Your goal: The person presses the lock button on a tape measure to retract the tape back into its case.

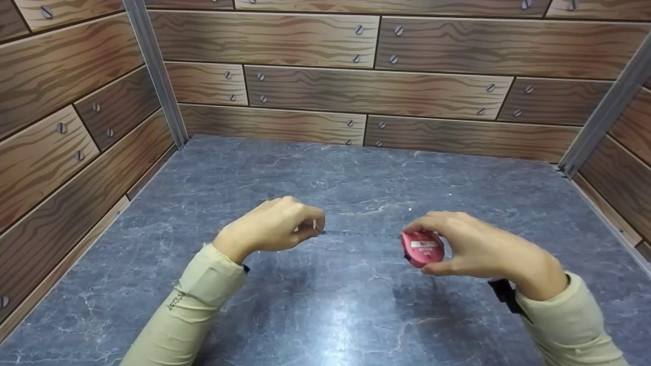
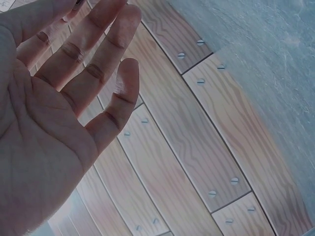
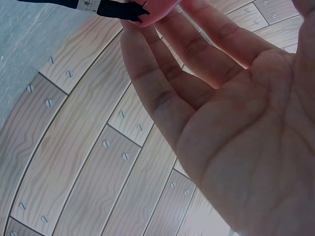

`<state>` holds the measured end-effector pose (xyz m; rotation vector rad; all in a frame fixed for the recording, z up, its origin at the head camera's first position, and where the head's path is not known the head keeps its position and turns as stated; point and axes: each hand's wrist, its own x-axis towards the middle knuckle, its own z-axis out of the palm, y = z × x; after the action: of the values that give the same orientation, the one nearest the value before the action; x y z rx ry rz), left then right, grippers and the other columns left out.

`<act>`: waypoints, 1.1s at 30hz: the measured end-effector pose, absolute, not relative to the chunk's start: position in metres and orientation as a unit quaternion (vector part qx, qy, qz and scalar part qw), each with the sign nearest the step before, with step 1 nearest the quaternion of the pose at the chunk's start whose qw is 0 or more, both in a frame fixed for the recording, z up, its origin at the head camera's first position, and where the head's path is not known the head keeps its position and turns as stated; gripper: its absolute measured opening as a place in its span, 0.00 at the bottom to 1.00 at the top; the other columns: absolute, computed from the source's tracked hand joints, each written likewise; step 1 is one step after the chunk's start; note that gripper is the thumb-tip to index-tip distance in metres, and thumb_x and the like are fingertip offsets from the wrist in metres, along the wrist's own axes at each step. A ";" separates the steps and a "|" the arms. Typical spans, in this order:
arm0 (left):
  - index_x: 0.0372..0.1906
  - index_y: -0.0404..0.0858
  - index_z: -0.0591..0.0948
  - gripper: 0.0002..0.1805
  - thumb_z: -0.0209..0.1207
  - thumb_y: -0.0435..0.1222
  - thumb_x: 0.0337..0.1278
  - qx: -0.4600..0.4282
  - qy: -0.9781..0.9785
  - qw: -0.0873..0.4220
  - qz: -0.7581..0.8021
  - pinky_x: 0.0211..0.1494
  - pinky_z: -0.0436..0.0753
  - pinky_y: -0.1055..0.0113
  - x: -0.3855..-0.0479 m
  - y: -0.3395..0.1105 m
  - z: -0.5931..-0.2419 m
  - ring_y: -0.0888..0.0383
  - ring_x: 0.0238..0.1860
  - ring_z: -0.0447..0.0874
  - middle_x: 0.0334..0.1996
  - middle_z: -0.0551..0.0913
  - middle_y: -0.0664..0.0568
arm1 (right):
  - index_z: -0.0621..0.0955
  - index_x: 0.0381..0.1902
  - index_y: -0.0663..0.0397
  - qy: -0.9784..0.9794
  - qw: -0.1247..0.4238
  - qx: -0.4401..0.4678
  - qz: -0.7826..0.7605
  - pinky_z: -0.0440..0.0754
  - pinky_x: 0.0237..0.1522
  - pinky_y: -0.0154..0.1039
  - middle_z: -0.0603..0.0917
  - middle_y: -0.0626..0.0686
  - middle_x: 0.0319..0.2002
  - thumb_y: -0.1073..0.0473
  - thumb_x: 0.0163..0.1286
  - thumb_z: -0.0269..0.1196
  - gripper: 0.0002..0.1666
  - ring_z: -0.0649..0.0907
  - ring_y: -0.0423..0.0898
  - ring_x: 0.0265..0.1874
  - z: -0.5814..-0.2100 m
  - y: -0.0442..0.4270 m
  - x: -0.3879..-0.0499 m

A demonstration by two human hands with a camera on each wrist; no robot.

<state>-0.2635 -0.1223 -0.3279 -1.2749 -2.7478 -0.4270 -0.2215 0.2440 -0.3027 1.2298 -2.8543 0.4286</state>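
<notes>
In the head view, a red tape measure (image 1: 423,249) with a pale label is held by my right hand (image 1: 475,249), thumb at its lower edge and fingers at its top. A thin, dark tape blade (image 1: 362,234) runs leftward from the case. At the blade's far end, my left hand (image 1: 277,223) pinches the tip between thumb and forefinger. Both hands appear raised over the table. The right wrist view catches only part of the red case at its top edge, beside a black strap (image 3: 118,10). Left fingertips are partly cut off in the left wrist view.
A blue-grey marbled tabletop (image 1: 325,178) lies beneath the hands. Wood-plank-patterned walls (image 1: 305,40) stand at the back and both sides, with metal posts (image 1: 157,71) at the corners. Pale sleeves (image 1: 196,295) cover both forearms.
</notes>
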 end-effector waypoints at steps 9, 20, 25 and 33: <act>0.45 0.45 0.88 0.06 0.62 0.33 0.73 -0.425 -0.895 0.032 -0.135 0.36 0.79 0.62 -0.265 -0.119 -0.330 0.64 0.25 0.72 0.29 0.87 0.55 | 0.84 0.63 0.49 -0.909 0.008 0.395 0.136 0.86 0.50 0.44 0.88 0.46 0.53 0.53 0.59 0.81 0.34 0.85 0.43 0.48 -0.307 0.241 -0.220; 0.44 0.45 0.88 0.06 0.62 0.33 0.74 -0.430 -0.892 0.029 -0.138 0.34 0.78 0.64 -0.264 -0.118 -0.330 0.65 0.25 0.70 0.28 0.86 0.56 | 0.84 0.62 0.51 -0.905 0.000 0.398 0.148 0.87 0.50 0.43 0.88 0.48 0.53 0.54 0.58 0.81 0.34 0.85 0.43 0.47 -0.309 0.237 -0.220; 0.43 0.46 0.88 0.06 0.62 0.33 0.74 -0.429 -0.892 0.031 -0.137 0.34 0.79 0.63 -0.261 -0.116 -0.334 0.65 0.26 0.72 0.29 0.87 0.56 | 0.84 0.63 0.51 -0.905 -0.007 0.400 0.148 0.86 0.50 0.43 0.88 0.48 0.53 0.54 0.58 0.81 0.34 0.85 0.43 0.47 -0.310 0.234 -0.221; 0.44 0.47 0.88 0.06 0.62 0.35 0.75 -0.431 -0.892 0.027 -0.135 0.34 0.79 0.63 -0.261 -0.109 -0.335 0.66 0.25 0.72 0.27 0.84 0.58 | 0.85 0.62 0.51 -0.905 -0.002 0.399 0.146 0.87 0.50 0.44 0.88 0.47 0.52 0.54 0.58 0.81 0.34 0.85 0.42 0.47 -0.307 0.234 -0.221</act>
<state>-0.2606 -0.1091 -0.3350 -1.3329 -2.7546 -0.4158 -0.2208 0.2337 -0.3072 1.2563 -2.8481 0.4578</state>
